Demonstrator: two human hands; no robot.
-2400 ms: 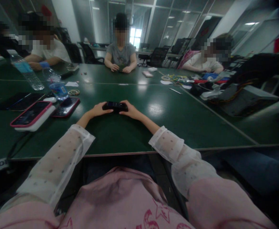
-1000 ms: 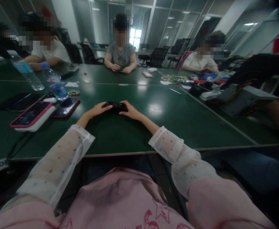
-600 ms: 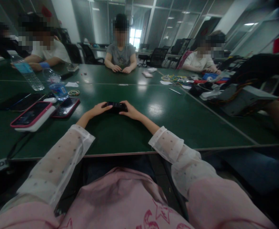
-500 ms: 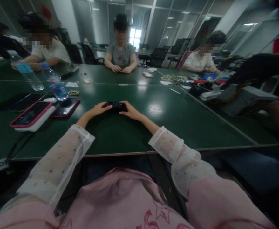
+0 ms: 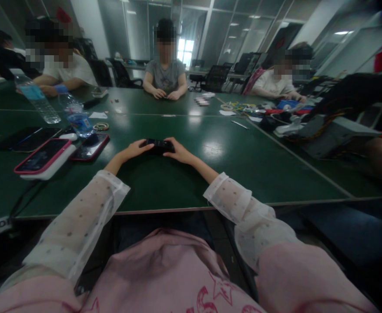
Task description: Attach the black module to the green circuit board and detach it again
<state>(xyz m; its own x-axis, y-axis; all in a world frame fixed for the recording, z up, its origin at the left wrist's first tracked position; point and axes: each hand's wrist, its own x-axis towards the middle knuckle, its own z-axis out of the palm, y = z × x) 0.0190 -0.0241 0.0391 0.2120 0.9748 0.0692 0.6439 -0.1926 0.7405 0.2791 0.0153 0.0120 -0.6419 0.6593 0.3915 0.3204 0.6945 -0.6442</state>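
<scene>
Above the green table (image 5: pixel 152 187), a small black box-like object (image 5: pixel 159 146) is gripped at both ends; its exact kind is too dark to make out. My left hand (image 5: pixel 135 150) wraps its left end, thumb lying along the near side. At the right end, my right hand (image 5: pixel 179 152) closes on it in the same way, thumb pointing inward. Some fingers of both hands are hidden behind the object. To the left of my left hand lies a phone (image 5: pixel 91 147) with a red-edged case.
Two water bottles (image 5: pixel 78 119) and another pink-cased phone (image 5: pixel 42 156) on a white box stand at left. A roll of tape (image 5: pixel 100 126) lies near them. At right are tangled wires (image 5: pixel 236 106) and a grey metal box (image 5: pixel 331 134). Several people sit around the table.
My hands and the black object stay in the same place. The person in white at the far right has shifted slightly to the right.
</scene>
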